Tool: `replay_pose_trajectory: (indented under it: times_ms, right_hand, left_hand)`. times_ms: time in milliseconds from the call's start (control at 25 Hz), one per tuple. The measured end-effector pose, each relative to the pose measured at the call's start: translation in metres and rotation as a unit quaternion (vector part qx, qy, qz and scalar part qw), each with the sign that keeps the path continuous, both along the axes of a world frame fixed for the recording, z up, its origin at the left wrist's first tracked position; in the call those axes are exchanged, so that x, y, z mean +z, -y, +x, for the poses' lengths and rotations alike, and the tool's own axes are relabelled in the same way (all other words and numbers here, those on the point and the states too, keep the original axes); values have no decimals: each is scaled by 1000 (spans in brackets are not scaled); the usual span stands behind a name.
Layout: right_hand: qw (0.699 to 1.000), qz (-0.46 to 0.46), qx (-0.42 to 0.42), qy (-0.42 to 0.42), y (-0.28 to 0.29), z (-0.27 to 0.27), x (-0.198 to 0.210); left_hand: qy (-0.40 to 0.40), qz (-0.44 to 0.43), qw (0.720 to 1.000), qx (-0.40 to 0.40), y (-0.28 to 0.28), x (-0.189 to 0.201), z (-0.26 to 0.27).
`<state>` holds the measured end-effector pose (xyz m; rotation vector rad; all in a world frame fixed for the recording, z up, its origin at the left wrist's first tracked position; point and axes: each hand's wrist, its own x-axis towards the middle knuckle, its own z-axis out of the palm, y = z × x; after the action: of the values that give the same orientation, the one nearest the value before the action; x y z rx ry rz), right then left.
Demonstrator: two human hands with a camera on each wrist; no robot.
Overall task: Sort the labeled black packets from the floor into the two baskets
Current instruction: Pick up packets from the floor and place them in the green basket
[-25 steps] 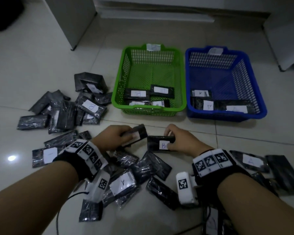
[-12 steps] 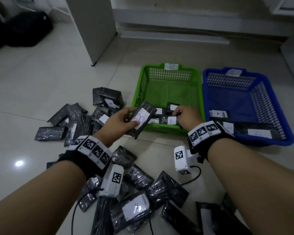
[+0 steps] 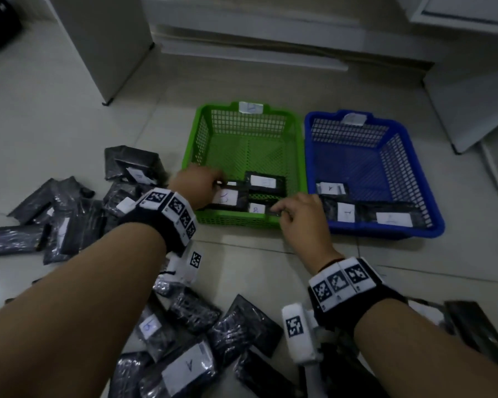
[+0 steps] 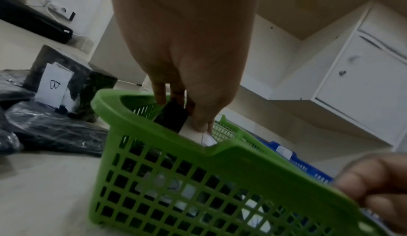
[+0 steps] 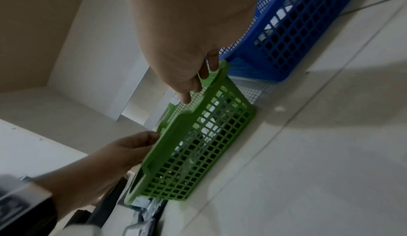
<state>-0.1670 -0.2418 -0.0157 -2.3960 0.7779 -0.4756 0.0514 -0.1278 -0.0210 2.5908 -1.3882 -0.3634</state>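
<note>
A green basket (image 3: 242, 223) and a blue basket (image 3: 385, 231) stand side by side on the floor, each with several labeled black packets inside. My left hand (image 3: 217, 183) reaches into the green basket's near left corner and pinches a black packet with a white label (image 3: 227, 196). The left wrist view shows that packet (image 4: 172, 117) pinched between thumb and fingers of my left hand (image 4: 182, 116), just above the rim (image 4: 154, 152). My right hand (image 3: 279, 209) hovers at the near right rim with loosely curled fingers, over a packet labeled B (image 3: 258, 209). It holds nothing in the right wrist view (image 5: 198, 83).
Loose black packets lie in a pile left of the baskets (image 3: 69, 219), under my forearms (image 3: 213, 340) and at the far right (image 3: 472, 326). A white cabinet (image 3: 104, 38) stands behind on the left, more white furniture (image 3: 472, 96) on the right.
Both hands went from the floor pile forward to the green basket. The right hand let go of its B packet inside; the left lowered its packet into the basket.
</note>
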Motion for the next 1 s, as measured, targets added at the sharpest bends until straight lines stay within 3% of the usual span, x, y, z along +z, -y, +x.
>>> replay_pose_trajectory:
  times_ms: [120, 200, 320, 400, 440, 520, 600, 720, 880, 1000]
  right_hand:
    - [1000, -1, 10, 24, -14, -24, -12]
    - [999, 1, 14, 50, -26, -37, -22]
    - [998, 55, 23, 34, -46, -57, -38]
    - [986, 130, 90, -55, -60, -69, -48]
    - [973, 147, 133, -116, -68, -75, -51]
    - [948, 116, 198, -219, -77, -83, -54]
    - [938, 69, 217, -261, -84, -87, -53]
    - [927, 42, 220, -302, -90, -81, -50]
    - [924, 93, 181, -324, -87, -65, -41]
    - [952, 127, 135, -245, -72, -54, -25]
  left_hand:
    - [14, 93, 996, 6, 1, -8, -1]
    - [-9, 97, 995, 23, -1, -11, -6]
    - [-39, -112, 992, 49, -20, -12, -35]
    - [28, -242, 970, 20, -50, -10, -66]
    - [59, -263, 963, -8, -68, -9, -82]
    - [58, -218, 969, -99, -98, -10, -104]
    - [7, -71, 981, -183, -120, -16, -115]
    - [-18, 108, 968, -226, -140, -29, -122]
    - [52, 166, 959, -223, -140, -33, -121]
    - [-19, 157, 975, -158, -132, -20, -112]
